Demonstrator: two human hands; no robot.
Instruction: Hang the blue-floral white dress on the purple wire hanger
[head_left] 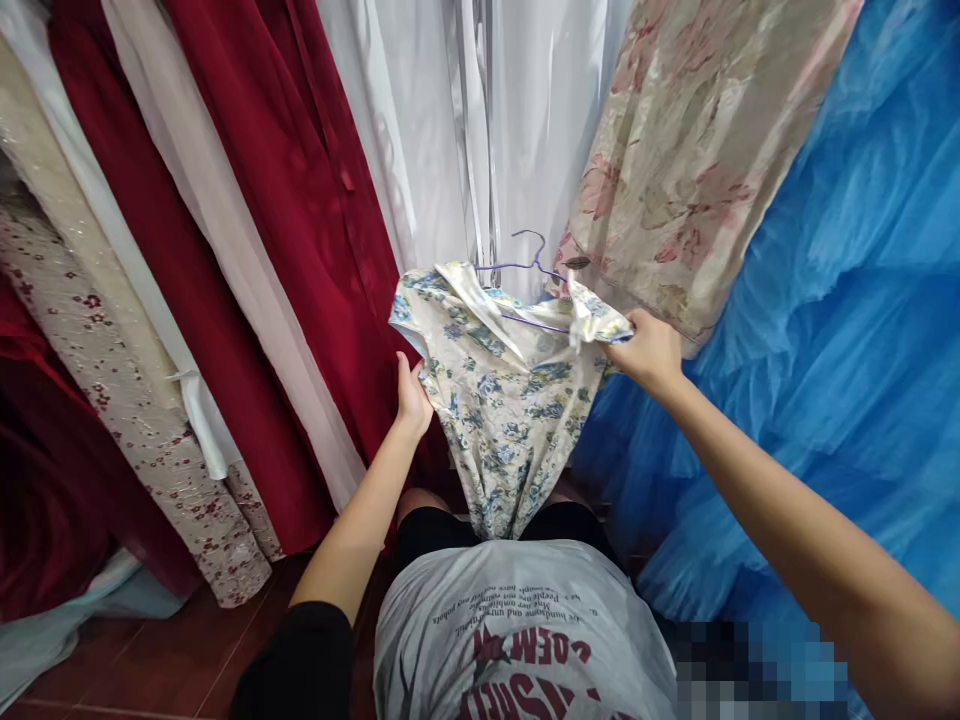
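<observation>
A white floral dress (517,410) with blue and yellow flowers hangs in front of my body on a thin purple hanger (536,262), whose hook points up and is free of any rail. My right hand (651,348) grips the dress at its right shoulder. At the left side, below the armhole, my left hand (414,395) holds the cloth, thumb up and the other fingers partly hidden behind it. The lower part of the dress narrows in folds toward my lap.
Long dark red gowns (277,150) and a beige flowered gown (142,420) hang at the left. White gowns (540,130) hang straight ahead, a beige and pink floral gown (697,150) beside them. Blue tulle (840,400) fills the right. Red tiles (172,650) cover the floor.
</observation>
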